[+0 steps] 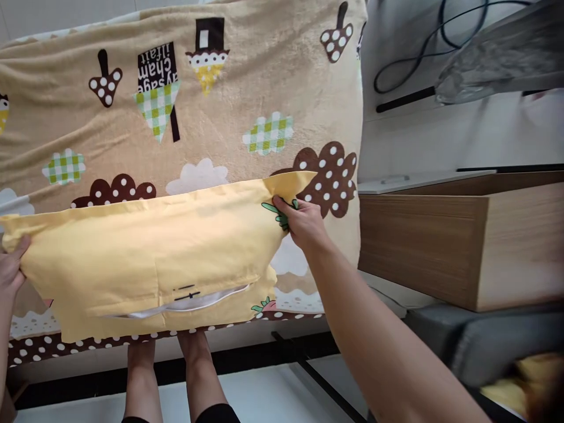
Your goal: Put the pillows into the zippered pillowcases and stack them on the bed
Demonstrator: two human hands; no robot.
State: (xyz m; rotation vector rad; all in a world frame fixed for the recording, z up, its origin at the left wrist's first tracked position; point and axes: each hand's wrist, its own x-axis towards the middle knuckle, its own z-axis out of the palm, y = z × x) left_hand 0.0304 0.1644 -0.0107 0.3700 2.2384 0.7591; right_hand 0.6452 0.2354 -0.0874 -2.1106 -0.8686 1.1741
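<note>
A yellow pillow (154, 252) is spread across the lower part of a patterned beige blanket (268, 76). My left hand (11, 270) grips its left corner at the frame's edge, thumb on top. At the opposite corner, my right hand (306, 223) pinches the fabric beside a green leaf print. Near the pillow's lower edge a long slit (189, 304) gapes, and white material shows inside it. Part of a strawberry print (267, 305) peeks out at the lower right. The fingers beneath the cloth are hidden.
A wooden cabinet (423, 241) stands right of the blanket. Behind it lie a looped dark cable (414, 56) and something wrapped in clear plastic (502, 59). A grey padded item (445, 346) sits at lower right. My legs (198, 364) are below the pillow.
</note>
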